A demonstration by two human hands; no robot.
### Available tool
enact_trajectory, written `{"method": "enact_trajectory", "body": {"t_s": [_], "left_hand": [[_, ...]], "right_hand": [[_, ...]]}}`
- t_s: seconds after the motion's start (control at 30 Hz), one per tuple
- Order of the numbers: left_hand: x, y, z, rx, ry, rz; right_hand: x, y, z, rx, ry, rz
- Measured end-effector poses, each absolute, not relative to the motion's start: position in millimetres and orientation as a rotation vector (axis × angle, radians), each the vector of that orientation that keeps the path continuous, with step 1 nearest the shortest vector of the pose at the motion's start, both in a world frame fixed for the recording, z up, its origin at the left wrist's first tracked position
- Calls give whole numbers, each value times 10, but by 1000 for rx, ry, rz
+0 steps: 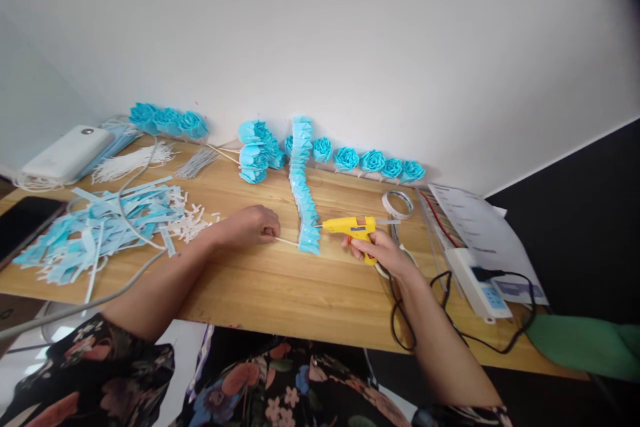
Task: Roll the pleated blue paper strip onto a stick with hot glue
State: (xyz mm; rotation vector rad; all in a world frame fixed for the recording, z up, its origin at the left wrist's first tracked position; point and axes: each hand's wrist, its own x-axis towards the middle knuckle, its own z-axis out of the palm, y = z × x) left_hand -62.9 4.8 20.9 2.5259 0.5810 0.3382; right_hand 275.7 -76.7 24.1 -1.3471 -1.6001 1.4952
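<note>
My left hand (255,225) is closed on a thin wooden stick (285,241) that runs to the right. The stick's far end meets the near end of a long strip of pleated light-blue material (303,187), which stretches away toward the wall. In my right hand (377,250) is a yellow glue gun (350,227), gripped by its handle. Its nozzle points left and is at the strip's right edge; whether it touches I cannot tell. A dark cord hangs from the gun.
Blue paper-like flowers (373,161) line the wall, with more on sticks (255,153). To the left lie blue strip scraps (110,220), white bits (193,223), a phone (30,220) and a white power bank (70,153). Rightward are a tape roll (385,203) and a power strip (477,283).
</note>
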Motion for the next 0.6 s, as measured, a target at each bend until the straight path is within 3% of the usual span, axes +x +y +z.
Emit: {"method": "enact_trajectory", "body": {"t_s": [0.6], "left_hand": [[-637, 56, 182, 2496, 597, 363]], "right_hand": [[2780, -767, 242, -1375, -1595, 1469]]}}
